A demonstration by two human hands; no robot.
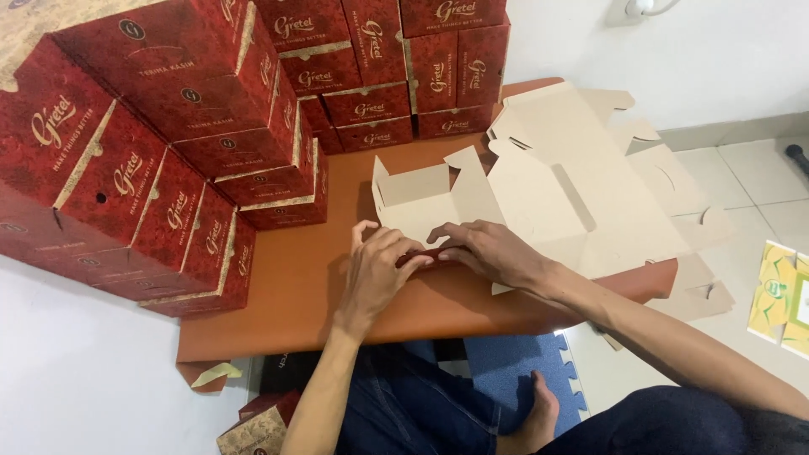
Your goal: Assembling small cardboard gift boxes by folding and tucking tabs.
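A partly folded cardboard box [430, 198], beige inside and dark red outside, lies on the low orange-brown table [295, 278] in front of me. My left hand [375, 270] presses on its near flap with fingers bent over the edge. Beside it, my right hand [489, 248] grips and folds the same near edge. One side wall of the box stands upright at the left. Under and to the right of it lies a stack of flat unfolded box blanks [581, 177].
Several finished dark red boxes [168, 152] are stacked along the left and back of the table, more at the rear [404, 67]. A white wall is behind, tiled floor at right with yellow-green cards [784, 299], and a blue foam mat [514, 371] under my legs.
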